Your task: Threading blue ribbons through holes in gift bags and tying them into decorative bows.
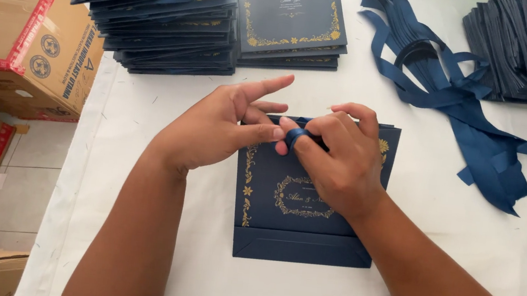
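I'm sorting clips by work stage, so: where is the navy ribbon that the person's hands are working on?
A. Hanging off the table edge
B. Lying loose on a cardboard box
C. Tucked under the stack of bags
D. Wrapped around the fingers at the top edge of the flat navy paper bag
D: the ribbon loops around the right hand's fingers, pinched with the left hand, at the top of the bag.

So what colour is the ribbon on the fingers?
Dark blue ribbon, matching the paper bag; clearest in the head view.
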